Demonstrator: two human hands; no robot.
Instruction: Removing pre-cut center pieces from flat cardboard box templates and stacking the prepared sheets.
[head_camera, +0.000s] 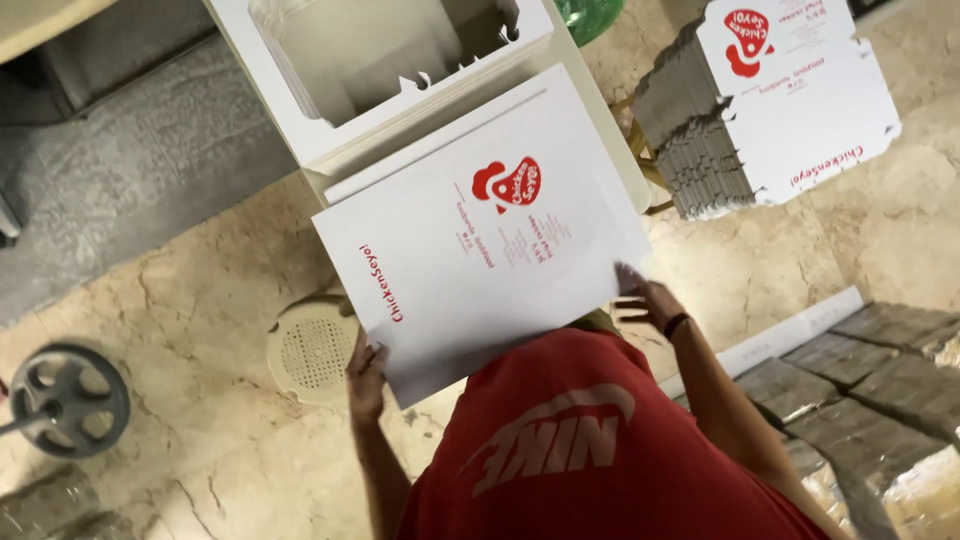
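I hold a white cardboard box (480, 250) with red print on its lid, flat in front of my red shirt. My left hand (367, 378) grips its near left edge, thumb on top. My right hand (648, 300), with a dark band on the wrist, is blurred; its spread fingers meet the box's near right corner. The box overlaps the edge of a stack of open white boxes (400, 60) standing just beyond it.
A pile of flat printed box blanks (770, 100) rests at the upper right. Wrapped grey bundles (860, 390) lie at the lower right. On the beige stone floor sit a round perforated disc (312, 350) and a grey wheel (65, 398).
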